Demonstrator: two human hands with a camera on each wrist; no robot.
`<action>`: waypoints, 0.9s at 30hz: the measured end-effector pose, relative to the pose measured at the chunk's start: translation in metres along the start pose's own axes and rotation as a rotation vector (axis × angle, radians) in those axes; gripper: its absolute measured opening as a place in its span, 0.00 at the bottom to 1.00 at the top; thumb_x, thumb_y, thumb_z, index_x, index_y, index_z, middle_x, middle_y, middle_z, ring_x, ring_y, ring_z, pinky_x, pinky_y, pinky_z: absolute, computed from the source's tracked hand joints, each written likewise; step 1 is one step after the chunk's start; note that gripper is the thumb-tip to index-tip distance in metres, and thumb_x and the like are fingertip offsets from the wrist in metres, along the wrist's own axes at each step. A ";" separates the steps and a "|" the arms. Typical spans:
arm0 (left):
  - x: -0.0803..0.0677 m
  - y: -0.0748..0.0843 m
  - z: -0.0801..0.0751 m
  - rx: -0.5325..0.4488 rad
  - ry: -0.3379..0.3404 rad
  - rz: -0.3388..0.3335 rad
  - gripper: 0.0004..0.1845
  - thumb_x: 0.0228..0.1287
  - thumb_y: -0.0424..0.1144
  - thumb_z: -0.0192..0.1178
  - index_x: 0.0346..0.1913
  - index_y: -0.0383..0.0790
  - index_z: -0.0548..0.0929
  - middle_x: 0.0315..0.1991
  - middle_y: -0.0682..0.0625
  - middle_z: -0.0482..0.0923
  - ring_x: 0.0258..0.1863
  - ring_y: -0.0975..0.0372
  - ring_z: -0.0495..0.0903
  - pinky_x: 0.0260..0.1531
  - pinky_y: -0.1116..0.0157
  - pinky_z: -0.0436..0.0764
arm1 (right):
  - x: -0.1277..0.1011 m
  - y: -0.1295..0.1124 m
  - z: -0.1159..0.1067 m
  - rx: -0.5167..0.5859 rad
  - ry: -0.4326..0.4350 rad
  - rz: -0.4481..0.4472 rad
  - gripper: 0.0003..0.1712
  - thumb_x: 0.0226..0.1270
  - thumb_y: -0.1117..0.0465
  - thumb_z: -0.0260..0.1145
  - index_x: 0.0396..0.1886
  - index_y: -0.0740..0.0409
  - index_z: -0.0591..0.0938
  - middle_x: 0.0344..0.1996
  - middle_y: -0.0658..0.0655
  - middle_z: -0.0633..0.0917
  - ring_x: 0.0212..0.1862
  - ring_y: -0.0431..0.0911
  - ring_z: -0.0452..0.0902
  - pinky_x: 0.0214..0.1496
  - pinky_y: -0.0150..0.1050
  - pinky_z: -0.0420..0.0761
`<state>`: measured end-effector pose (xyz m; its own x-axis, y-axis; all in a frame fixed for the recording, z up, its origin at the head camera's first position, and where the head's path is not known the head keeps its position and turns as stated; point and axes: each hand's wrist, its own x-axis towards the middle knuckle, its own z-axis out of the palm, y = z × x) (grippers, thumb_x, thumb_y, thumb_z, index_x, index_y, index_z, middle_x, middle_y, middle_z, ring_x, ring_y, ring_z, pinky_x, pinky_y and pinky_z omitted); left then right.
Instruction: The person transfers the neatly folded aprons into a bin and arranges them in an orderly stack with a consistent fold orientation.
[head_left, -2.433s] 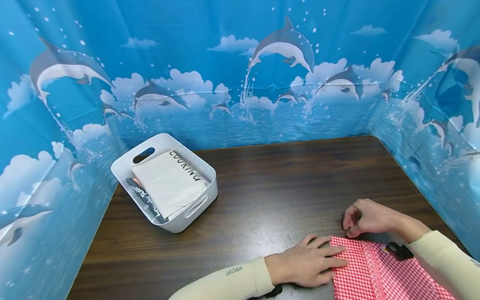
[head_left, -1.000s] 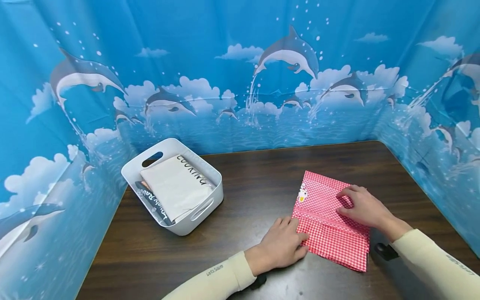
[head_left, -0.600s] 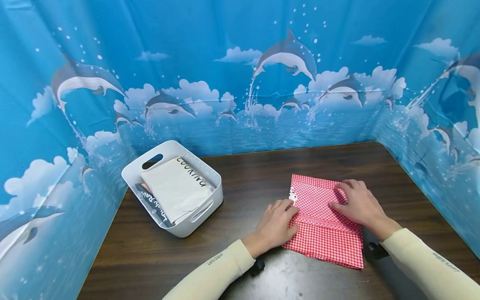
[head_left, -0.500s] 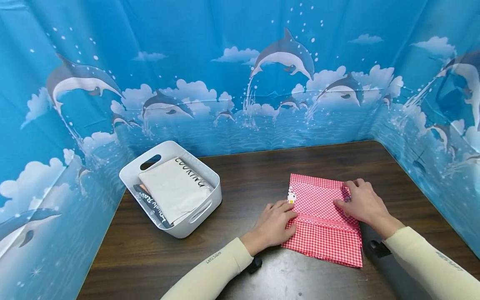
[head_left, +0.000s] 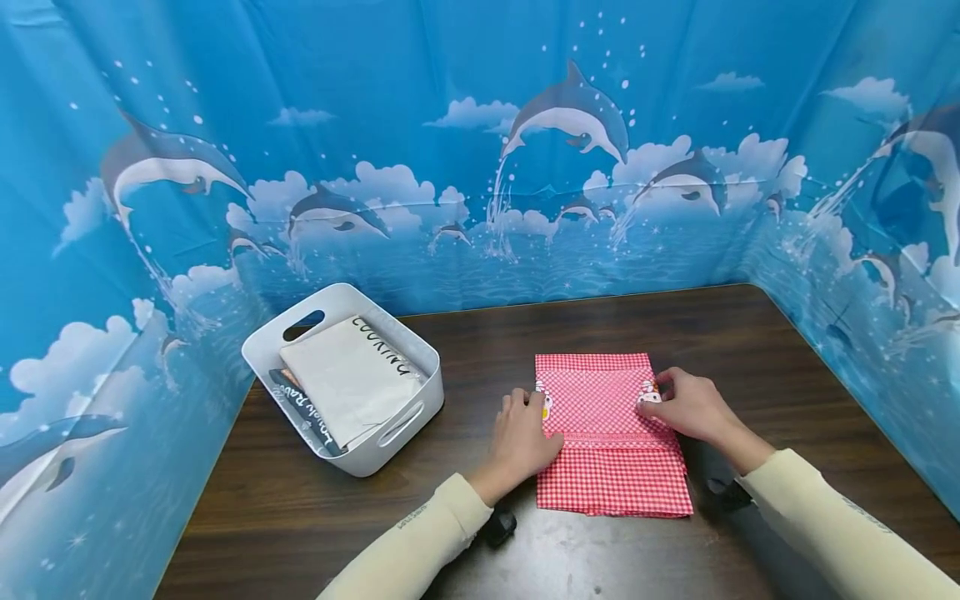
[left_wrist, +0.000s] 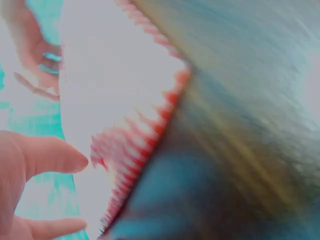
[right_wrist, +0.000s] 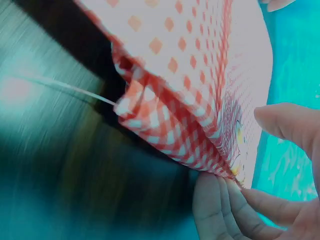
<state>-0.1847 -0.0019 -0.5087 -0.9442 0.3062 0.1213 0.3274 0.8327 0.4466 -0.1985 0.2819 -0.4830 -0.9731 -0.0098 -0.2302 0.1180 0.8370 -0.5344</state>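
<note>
On the dark wooden table (head_left: 480,350), left of the folded red gingham cloth (head_left: 607,442), a white basket (head_left: 262,350) is holding folded white fabric (head_left: 345,379). The left hand (head_left: 521,442) is resting flat on the cloth's left edge; the right hand (head_left: 686,407) is pinching its right edge.
</note>
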 end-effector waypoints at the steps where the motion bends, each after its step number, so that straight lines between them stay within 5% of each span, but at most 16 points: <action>1: 0.003 -0.004 0.005 -0.078 0.009 -0.046 0.29 0.58 0.43 0.71 0.62 0.34 0.82 0.54 0.37 0.78 0.51 0.48 0.76 0.45 0.52 0.80 | 0.000 -0.003 0.001 0.020 -0.007 0.013 0.45 0.67 0.45 0.75 0.68 0.76 0.72 0.46 0.69 0.87 0.43 0.56 0.83 0.45 0.52 0.85; 4: 0.014 -0.019 0.024 -0.256 0.041 -0.135 0.35 0.54 0.43 0.70 0.66 0.31 0.80 0.53 0.36 0.79 0.51 0.46 0.74 0.48 0.51 0.79 | 0.002 -0.011 0.006 0.067 -0.023 0.041 0.48 0.65 0.46 0.76 0.71 0.76 0.70 0.53 0.73 0.85 0.48 0.59 0.84 0.50 0.56 0.85; 8: 0.023 -0.031 0.035 -0.323 0.065 -0.180 0.34 0.56 0.44 0.71 0.66 0.33 0.81 0.54 0.38 0.83 0.52 0.45 0.78 0.51 0.52 0.79 | 0.005 -0.020 0.012 0.107 -0.026 0.064 0.49 0.63 0.48 0.76 0.73 0.75 0.69 0.58 0.74 0.83 0.51 0.59 0.82 0.52 0.54 0.84; 15: 0.013 -0.005 -0.019 -0.572 0.035 -0.373 0.30 0.61 0.34 0.73 0.67 0.33 0.81 0.60 0.37 0.82 0.58 0.46 0.81 0.59 0.48 0.82 | 0.009 -0.030 0.016 0.203 -0.018 0.109 0.49 0.64 0.52 0.76 0.76 0.72 0.67 0.60 0.73 0.80 0.53 0.59 0.79 0.54 0.53 0.82; 21: 0.016 -0.008 -0.029 -0.715 0.022 -0.535 0.25 0.63 0.33 0.71 0.63 0.38 0.84 0.56 0.39 0.87 0.54 0.51 0.85 0.56 0.53 0.83 | 0.009 -0.033 0.018 0.246 -0.025 0.094 0.49 0.69 0.51 0.73 0.78 0.71 0.63 0.61 0.73 0.78 0.56 0.60 0.78 0.57 0.54 0.81; 27: 0.014 -0.012 -0.032 -0.769 -0.006 -0.545 0.22 0.65 0.34 0.71 0.62 0.39 0.85 0.58 0.40 0.86 0.55 0.52 0.84 0.57 0.53 0.82 | 0.007 -0.037 0.021 0.256 -0.034 0.051 0.49 0.71 0.52 0.71 0.81 0.69 0.59 0.61 0.72 0.78 0.52 0.57 0.79 0.52 0.50 0.82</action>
<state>-0.2033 -0.0222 -0.4840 -0.9594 -0.0316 -0.2804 -0.2749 0.3295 0.9033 -0.2059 0.2394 -0.4816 -0.9579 0.0067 -0.2869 0.2171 0.6710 -0.7090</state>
